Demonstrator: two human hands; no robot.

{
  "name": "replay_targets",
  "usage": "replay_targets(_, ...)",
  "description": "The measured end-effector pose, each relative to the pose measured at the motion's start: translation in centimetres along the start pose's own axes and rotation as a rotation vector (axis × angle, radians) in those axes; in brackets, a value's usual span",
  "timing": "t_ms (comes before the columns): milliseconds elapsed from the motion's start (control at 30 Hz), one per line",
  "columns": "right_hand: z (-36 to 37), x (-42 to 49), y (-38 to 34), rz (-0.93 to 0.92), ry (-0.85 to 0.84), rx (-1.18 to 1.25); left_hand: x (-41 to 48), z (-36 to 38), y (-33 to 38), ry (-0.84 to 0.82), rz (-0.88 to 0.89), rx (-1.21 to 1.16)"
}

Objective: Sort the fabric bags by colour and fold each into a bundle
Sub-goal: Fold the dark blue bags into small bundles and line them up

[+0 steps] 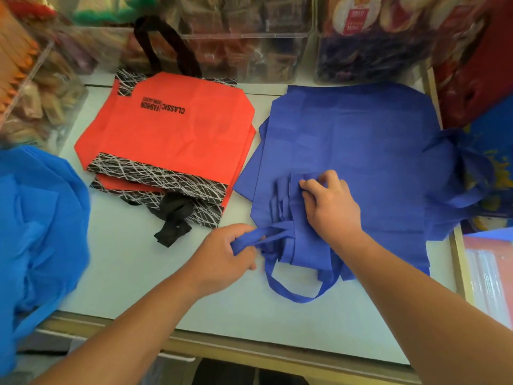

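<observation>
Left hand (226, 252) grips blue bag's handle (249, 238).

The light blue fabric (36, 218) is blurred and cut off by the left edge. The clear boxes (244, 37) behind are cut by the top edge, and their contents are too blurred to tell.
</observation>
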State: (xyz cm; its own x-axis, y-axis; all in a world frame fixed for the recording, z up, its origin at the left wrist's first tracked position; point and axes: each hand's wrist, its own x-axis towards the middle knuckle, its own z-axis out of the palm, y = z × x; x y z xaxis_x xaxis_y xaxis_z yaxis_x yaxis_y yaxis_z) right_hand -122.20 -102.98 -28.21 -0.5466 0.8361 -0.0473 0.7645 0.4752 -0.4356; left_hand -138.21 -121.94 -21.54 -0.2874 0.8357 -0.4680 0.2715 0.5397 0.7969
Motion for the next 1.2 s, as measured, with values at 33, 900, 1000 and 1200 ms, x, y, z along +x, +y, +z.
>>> replay_targets(33, 0.1, 0.0, -0.2, -0.014, -0.006, -0.038, -0.3, -0.5, 0.3, 0.013, 0.001, -0.035)
replay_targets(900, -2.1, 3.2, 2.2, 0.101, -0.168, 0.34, 5.1, 8.7, -4.2, 0.101, 0.373, 0.961)
replay_targets(1000, -2.2, 4.0, 1.8, 0.301, -0.27, 0.478, 5.4, 9.0, -4.6, 0.134, 0.344, 0.975)
replay_targets(1200, -2.5, 4.8, 0.4, 0.354, -0.275, 0.664, 5.6, 8.7, -5.1, 0.052, 0.371, 0.95)
